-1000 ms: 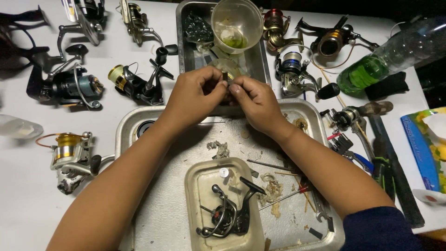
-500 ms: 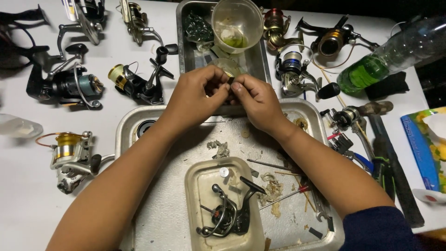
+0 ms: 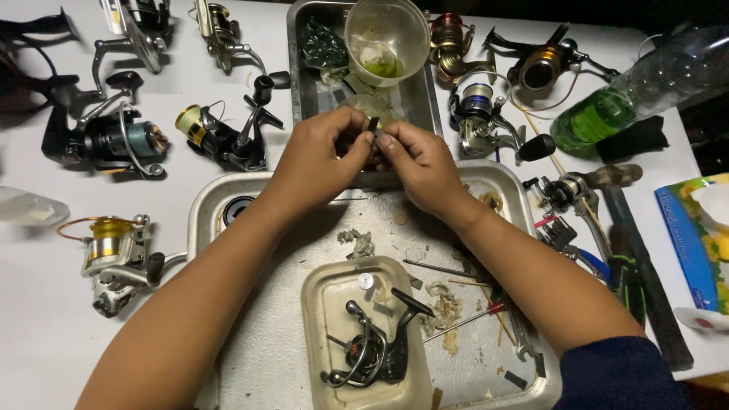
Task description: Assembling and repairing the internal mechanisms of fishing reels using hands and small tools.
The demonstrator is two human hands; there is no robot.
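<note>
Hands meet over the far rim of a metal tray [image 3: 228, 209] on a white table [image 3: 45, 319], seen from the head camera. The left hand [image 3: 319, 156] and right hand [image 3: 421, 163] are curled, fingertips pinched together on a small dark part [image 3: 373, 125] held between them, above the gap where the tray meets a deeper pan [image 3: 298, 76] behind it. The part is tiny, dark and blocky; its finer shape cannot be told.

Room is tight. A clear cup [image 3: 386, 38] with a green smear inside stands in the pan just beyond the fingers. Reels crowd both sides: a black reel [image 3: 102, 140] and a gold reel [image 3: 220, 137] to the left, a silver reel [image 3: 486, 125] just right of the right hand. A gold-spooled reel [image 3: 114, 258] lies near the tray's left edge, beside the left forearm. A green bottle [image 3: 630, 99] lies tilted at the far right, with pliers [image 3: 585, 254] and a hammer [image 3: 607, 178] between the tray and the table's right edge.

Between the forearms the tray floor is partly open, strewn with scraps and thin rods. A plastic tub [image 3: 319, 304] with a stripped black reel frame [image 3: 372, 349] inside sits at the near middle, well apart from the hands.
</note>
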